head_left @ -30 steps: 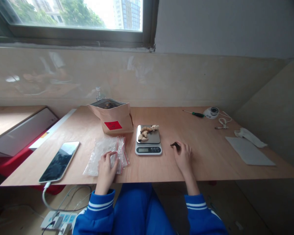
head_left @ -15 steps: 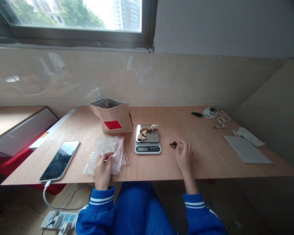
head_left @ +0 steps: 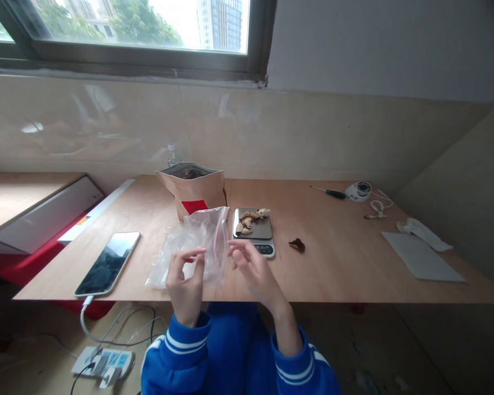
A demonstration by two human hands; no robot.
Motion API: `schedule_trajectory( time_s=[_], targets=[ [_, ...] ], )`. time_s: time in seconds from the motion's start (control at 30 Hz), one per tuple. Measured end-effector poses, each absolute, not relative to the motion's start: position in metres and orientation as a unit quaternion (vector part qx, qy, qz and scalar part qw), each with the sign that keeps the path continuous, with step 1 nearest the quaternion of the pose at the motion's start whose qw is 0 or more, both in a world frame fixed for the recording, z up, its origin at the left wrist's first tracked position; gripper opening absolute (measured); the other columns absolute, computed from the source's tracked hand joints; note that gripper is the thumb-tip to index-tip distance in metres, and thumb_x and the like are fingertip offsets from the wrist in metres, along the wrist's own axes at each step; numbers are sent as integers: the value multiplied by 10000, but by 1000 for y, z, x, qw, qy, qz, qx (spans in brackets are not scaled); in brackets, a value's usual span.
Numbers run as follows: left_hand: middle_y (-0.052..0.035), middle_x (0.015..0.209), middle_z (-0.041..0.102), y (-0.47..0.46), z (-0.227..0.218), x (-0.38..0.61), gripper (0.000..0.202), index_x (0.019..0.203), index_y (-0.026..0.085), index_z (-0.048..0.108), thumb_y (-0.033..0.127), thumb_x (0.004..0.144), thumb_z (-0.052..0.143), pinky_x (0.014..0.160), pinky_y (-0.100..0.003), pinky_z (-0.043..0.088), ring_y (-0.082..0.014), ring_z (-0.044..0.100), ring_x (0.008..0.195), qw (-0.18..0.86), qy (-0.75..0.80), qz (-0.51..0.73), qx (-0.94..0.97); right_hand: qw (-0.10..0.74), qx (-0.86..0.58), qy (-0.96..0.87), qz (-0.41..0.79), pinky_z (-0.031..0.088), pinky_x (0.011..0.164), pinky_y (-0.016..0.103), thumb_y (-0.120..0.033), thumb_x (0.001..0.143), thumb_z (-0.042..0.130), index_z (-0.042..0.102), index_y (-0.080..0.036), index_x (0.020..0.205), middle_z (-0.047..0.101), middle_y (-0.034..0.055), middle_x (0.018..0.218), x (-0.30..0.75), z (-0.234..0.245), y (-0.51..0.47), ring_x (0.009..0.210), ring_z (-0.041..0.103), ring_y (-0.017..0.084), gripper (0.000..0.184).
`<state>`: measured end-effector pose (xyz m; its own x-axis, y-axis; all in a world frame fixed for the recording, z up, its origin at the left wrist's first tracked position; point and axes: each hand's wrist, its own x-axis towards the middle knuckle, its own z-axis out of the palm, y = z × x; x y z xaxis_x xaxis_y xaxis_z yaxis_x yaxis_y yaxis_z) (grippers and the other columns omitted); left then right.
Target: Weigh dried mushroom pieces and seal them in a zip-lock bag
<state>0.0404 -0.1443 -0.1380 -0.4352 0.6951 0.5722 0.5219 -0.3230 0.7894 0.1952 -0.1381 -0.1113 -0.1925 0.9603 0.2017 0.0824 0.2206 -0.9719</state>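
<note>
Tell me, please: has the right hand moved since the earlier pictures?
Yes. The right hand has gone left, away from the dark piece, and is now in front of the scale, beside the plastic bag.

Left hand [head_left: 185, 280] pinches a clear zip bag [head_left: 201, 241] above the table [head_left: 346, 269].

Clear, crinkly plastic bag [head_left: 201, 241] glossy between my fingers, matt brown paper pouch [head_left: 195, 189] at twelve o'clock, brushed metal pan on the plastic-bodied scale [head_left: 253, 230] at one, all on smooth matt plywood table [head_left: 346, 263], glassy phone [head_left: 107, 263] at nine.
</note>
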Motion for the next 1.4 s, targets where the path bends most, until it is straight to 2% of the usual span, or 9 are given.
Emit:
schedule_trajectory(
  time_s=[0.17,0.3,0.5,0.7,0.8,0.9,1.0,1.17,1.4],
  targets=[
    [-41,973,584,-149,-132,64,240,1103,230,610,276,888,515,774,-295,470,-157,564,878,158,523,613,570,550,-413,-547,478,461,664,232,-387,891,520,607,-204,938,628,9,825,164,-109,-143,716,576,125,208],
    [-72,1004,567,-151,-143,60,368,1243,228,552,344,903,471,791,-318,481,-188,558,924,211,472,564,644,541,-442,-544,465,444,624,230,-372,862,558,630,-190,903,623,7,765,173,-117,-149,662,552,121,200],
    [-23,819,546,-152,-149,55,246,1082,236,668,239,857,569,644,-259,459,-135,536,738,149,466,598,635,510,-449,-547,489,433,576,232,-377,852,565,634,-189,912,608,9,729,176,-117,-155,632,546,123,209],
    [1,734,533,-154,-138,55,117,825,177,664,244,853,572,654,-270,426,-122,496,672,50,571,638,515,560,-501,-410,517,346,429,208,-457,780,620,548,-184,951,537,-44,551,190,-137,-142,442,430,90,330],
    [3,722,528,-147,-131,50,166,709,176,562,251,857,553,696,-282,427,-134,505,704,5,583,639,502,538,-481,-426,545,375,484,216,-477,770,638,542,-176,976,577,-26,591,207,-142,-138,482,455,92,377],
    [-16,795,539,-134,-119,48,194,689,187,485,251,870,511,790,-313,424,-154,531,809,-9,576,642,506,485,-429,-534,544,451,620,258,-510,869,493,566,-183,1061,626,26,772,222,-134,-131,651,549,127,386],
    [-36,872,546,-120,-105,51,210,686,195,444,279,873,490,848,-342,417,-174,540,891,-6,580,653,487,475,-470,-601,439,475,754,319,-479,933,353,584,-208,1074,627,67,974,230,-126,-111,863,579,176,383],
    [-66,984,598,-108,-100,62,201,742,195,449,331,890,455,859,-341,429,-186,584,965,86,564,689,446,394,-542,-728,143,386,960,446,-287,888,466,607,-239,1111,562,91,1153,227,-133,-65,1099,476,259,268],
    [-97,1069,639,-117,-127,73,189,800,210,431,367,905,418,897,-379,431,-203,603,1009,182,587,701,361,255,-562,-785,56,391,897,437,-258,859,537,610,-188,1088,554,119,1185,216,-157,-52,1069,469,287,250]
  ],
)
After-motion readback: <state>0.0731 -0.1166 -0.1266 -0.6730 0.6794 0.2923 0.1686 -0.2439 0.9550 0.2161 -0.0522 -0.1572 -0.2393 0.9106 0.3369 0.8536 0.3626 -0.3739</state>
